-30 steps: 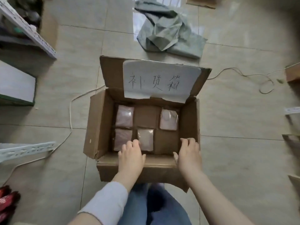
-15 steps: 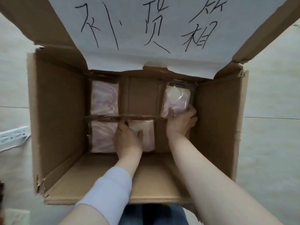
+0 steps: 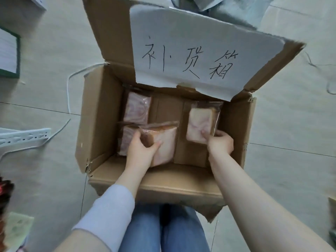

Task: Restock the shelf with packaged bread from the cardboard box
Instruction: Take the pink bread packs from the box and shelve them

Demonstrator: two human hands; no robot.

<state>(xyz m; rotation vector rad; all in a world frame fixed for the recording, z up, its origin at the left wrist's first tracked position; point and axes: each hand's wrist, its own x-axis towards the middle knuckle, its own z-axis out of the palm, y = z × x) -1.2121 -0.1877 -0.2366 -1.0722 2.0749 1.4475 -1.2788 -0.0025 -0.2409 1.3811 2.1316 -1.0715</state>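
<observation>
Packaged bread point(image 3: 137, 110) sits inside the cardboard box point(image 3: 98, 115), a first packet point(image 3: 163, 142) gripped by the left hand point(image 3: 141, 151) and a second packet point(image 3: 199, 122), just right of it, pinched by the right hand point(image 3: 221, 144).

And they're up! The left hand point(image 3: 141, 151), flat on the box's point(image 3: 98, 115) near flap a second ago, now grips the middle pack point(image 3: 163, 142) and has tipped it off the box floor. The right hand point(image 3: 221, 144) pinches the right pack point(image 3: 199, 124), lifted from the box's far corner. The view has pulled back.
</observation>
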